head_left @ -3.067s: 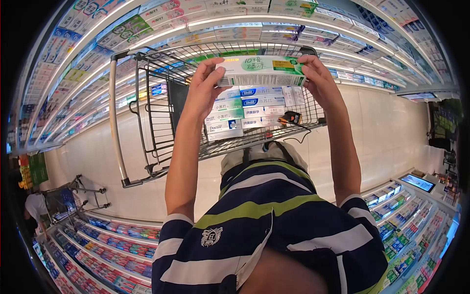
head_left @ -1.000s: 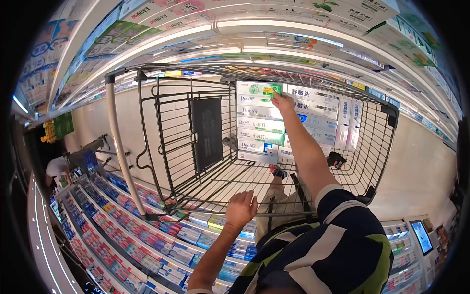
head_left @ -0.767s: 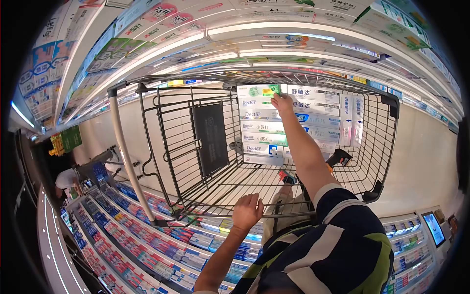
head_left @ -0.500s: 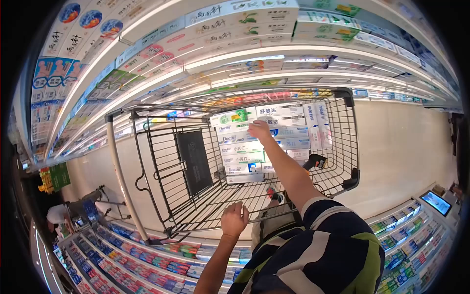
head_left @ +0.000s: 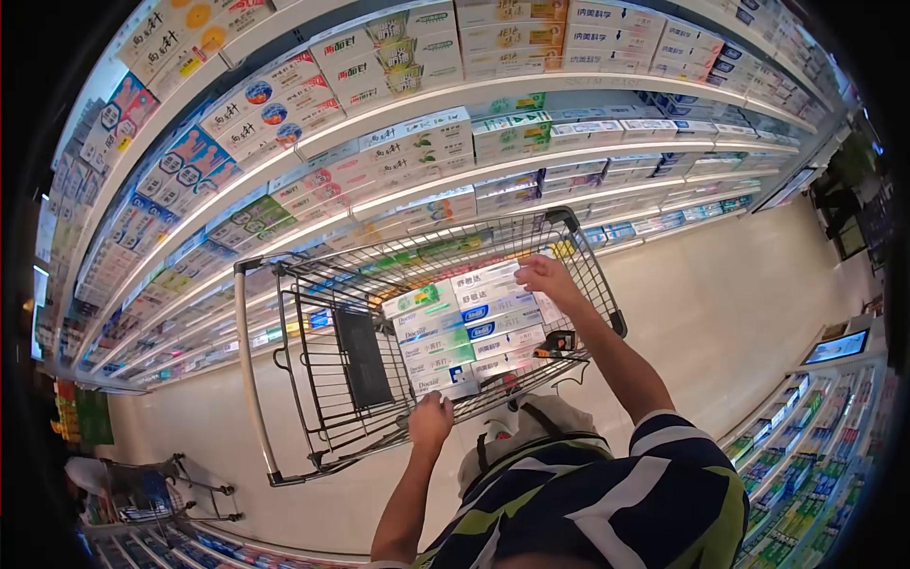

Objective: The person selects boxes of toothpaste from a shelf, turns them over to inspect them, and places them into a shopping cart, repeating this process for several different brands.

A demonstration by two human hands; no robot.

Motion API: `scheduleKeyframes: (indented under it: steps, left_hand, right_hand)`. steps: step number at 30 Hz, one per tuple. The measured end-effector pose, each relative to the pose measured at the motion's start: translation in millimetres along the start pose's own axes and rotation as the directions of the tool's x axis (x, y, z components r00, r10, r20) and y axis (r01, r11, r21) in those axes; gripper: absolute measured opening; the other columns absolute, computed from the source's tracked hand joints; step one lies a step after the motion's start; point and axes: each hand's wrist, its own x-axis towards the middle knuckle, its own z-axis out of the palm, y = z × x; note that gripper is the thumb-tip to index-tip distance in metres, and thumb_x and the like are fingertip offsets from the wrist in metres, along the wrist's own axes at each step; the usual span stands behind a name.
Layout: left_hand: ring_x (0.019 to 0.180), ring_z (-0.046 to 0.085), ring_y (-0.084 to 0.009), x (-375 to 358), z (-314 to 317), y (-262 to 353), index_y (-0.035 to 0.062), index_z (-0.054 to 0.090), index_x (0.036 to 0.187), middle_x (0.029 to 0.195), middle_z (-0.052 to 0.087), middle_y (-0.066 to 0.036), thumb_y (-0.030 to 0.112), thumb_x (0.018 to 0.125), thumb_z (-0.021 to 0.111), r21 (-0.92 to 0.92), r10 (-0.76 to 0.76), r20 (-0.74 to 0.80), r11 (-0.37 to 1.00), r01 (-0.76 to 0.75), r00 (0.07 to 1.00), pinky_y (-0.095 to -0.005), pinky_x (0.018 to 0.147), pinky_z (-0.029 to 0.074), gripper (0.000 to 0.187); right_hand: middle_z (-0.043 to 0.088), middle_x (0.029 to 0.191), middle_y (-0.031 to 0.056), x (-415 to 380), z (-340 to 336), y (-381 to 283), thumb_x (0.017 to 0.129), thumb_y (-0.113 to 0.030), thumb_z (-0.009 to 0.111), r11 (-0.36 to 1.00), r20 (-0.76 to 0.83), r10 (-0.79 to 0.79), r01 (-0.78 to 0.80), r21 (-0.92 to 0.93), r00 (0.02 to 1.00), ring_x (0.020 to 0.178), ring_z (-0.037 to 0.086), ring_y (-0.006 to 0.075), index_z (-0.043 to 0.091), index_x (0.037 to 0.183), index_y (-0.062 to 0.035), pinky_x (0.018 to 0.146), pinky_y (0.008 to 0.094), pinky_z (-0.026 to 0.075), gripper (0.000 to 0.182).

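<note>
Inside the wire shopping cart lies a stack of toothpaste boxes in two rows, mostly white with green and blue print. My right hand reaches over the cart to the far right end of the stack. Its bent fingers touch the end of a white toothpaste box. At the near left corner of the stack is my left hand, fingers curled beside the cart's near rim. Whether they touch the lowest box or the rim is hidden.
Shelves packed with boxed toothpaste rise beyond the cart. A black-and-orange device sits at the cart's right side. Lower shelving and a lit screen stand at right. Another person bends beside a second cart at lower left.
My right hand has moved from the middle of the stack to its far right end. My left hand has come to the near left corner, fingers more curled. The view has shifted and turned.
</note>
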Motion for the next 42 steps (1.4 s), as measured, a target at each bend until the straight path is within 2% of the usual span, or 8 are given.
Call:
scheduleKeyframes:
  steps: [7,10,15,17,20,31,37,42]
  left_hand:
    - [0.077,0.062,-0.0363,1,0,-1,0.0032,0.059,0.087,0.086,0.064,-0.017,0.027,0.084,0.054,0.006,-0.013,0.001,1.0,0.013,1.0,-0.047,0.067,0.05,0.024]
    - [0.078,0.062,-0.0359,1,-2,2,0.0035,0.06,0.088,0.086,0.064,-0.016,0.027,0.084,0.053,0.036,-0.035,0.005,0.999,0.035,0.999,-0.047,0.068,0.05,0.025]
    - [0.077,0.062,-0.0346,2,-2,5,0.0049,0.06,0.085,0.084,0.064,-0.014,0.026,0.082,0.055,0.047,-0.064,0.003,0.997,0.064,0.998,-0.0463,0.067,0.05,0.022]
    - [0.076,0.062,-0.0339,1,0,4,0.0059,0.06,0.082,0.083,0.063,-0.014,0.025,0.082,0.056,0.032,-0.04,-0.05,0.999,0.041,0.998,-0.045,0.065,0.05,0.02]
    - [0.072,0.062,-0.0346,1,-3,8,0.0051,0.061,0.086,0.081,0.064,-0.013,0.023,0.081,0.059,0.054,-0.093,-0.026,0.994,0.095,0.995,-0.0432,0.065,0.05,0.018]
    - [0.068,0.062,-0.032,1,-3,9,0.0051,0.061,0.084,0.076,0.064,-0.012,0.021,0.079,0.06,0.014,-0.096,-0.049,0.995,0.096,0.994,-0.042,0.062,0.05,0.017]
    - [0.07,0.063,-0.0313,-1,-2,9,0.0055,0.062,0.085,0.077,0.065,-0.012,0.022,0.079,0.06,0.011,-0.103,-0.073,0.994,0.104,0.992,-0.0417,0.063,0.051,0.018]
    - [0.072,0.065,-0.0312,-2,-3,9,0.0062,0.063,0.088,0.079,0.066,-0.012,0.024,0.079,0.06,0.006,-0.136,-0.065,0.991,0.137,0.989,-0.0414,0.064,0.052,0.02]
  right_hand:
    - [0.064,0.101,0.0111,27,-66,-101,0.08,-0.019,0.069,0.913,-0.087,-0.316,0.278,-0.299,0.945,0.093,0.061,0.0165,0.057,0.113,0.0012,0.08,0.0284,0.049,0.04]
    - [0.064,0.103,0.0119,67,-90,-133,0.077,-0.023,0.07,0.727,-0.024,-0.445,0.345,-0.594,0.895,0.096,0.061,0.0211,0.059,0.111,0.0017,0.083,0.0316,0.049,0.044]
    - [0.06,0.114,0.014,147,-104,-157,0.075,-0.024,0.071,0.505,0.065,-0.429,0.299,-0.81,0.901,0.1,0.059,0.0257,0.058,0.114,0.0002,0.087,0.0342,0.047,0.048]
    - [0.057,0.117,0.0161,179,-106,-163,0.074,-0.022,0.072,0.288,0.19,-0.399,0.319,-0.903,0.897,0.105,0.057,0.0301,0.057,0.116,-0.0002,0.09,0.0367,0.046,0.05]
    - [0.055,0.116,0.017,217,-111,-164,0.073,-0.019,0.072,0.136,0.255,-0.401,0.333,-0.933,0.88,0.109,0.053,0.033,0.055,0.117,-0.0014,0.092,0.0384,0.044,0.051]
    - [0.053,0.118,0.0159,251,-114,-165,0.07,-0.017,0.074,0.044,0.333,-0.324,0.366,-0.93,0.886,0.108,0.052,0.0347,0.054,0.117,-0.0023,0.091,0.0412,0.045,0.053]
    - [0.054,0.111,0.0126,254,-109,-166,0.066,-0.018,0.075,-0.014,0.308,-0.349,0.324,-0.946,0.885,0.104,0.055,0.0317,0.057,0.109,-0.0043,0.087,0.0422,0.048,0.049]
    - [0.051,0.116,0.0146,259,-101,-168,0.066,-0.02,0.076,-0.134,0.226,-0.222,0.2,-0.971,0.948,0.108,0.054,0.0321,0.056,0.112,-0.0081,0.09,0.0421,0.047,0.051]
